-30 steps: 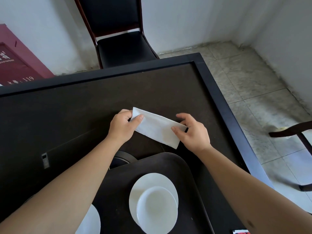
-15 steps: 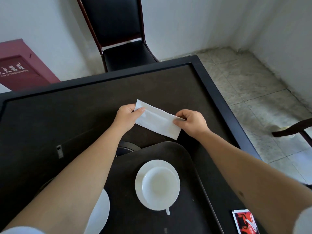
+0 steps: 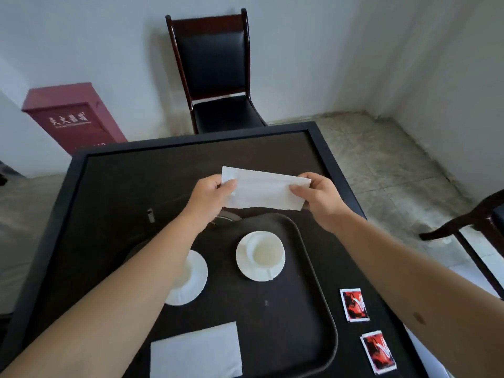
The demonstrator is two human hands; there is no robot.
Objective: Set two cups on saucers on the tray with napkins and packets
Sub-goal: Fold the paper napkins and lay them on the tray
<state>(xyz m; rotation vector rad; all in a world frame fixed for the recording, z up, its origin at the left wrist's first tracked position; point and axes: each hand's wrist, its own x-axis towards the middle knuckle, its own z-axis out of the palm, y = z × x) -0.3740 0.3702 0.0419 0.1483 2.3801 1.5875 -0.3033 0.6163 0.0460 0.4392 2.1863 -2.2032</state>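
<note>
While both bare hands are raised above the far end of the dark rounded plastic tray (image 3: 313, 268), they hold a folded white paper napkin (image 3: 263, 190) stretched between them: the left hand (image 3: 210, 196) pinches its left end with thumb on top and fingers behind, and the right hand (image 3: 317, 199) pinches its right end the same way. On the tray below, a white ceramic cup (image 3: 264, 252) sits on a white round saucer (image 3: 245, 264), and a second white saucer (image 3: 195, 282) with its cup lies to the left, largely hidden by the left forearm. Nearer the person, a second white napkin (image 3: 196, 351), folded flat, lies on the tray. Two red-and-black printed packets (image 3: 354, 305) lie on the dark square table (image 3: 114, 203) just right of the tray, one behind the other. Beyond the table stands a black padded chair (image 3: 218, 77), with a dark red cabinet (image 3: 72, 115) to the left against the wall.
</note>
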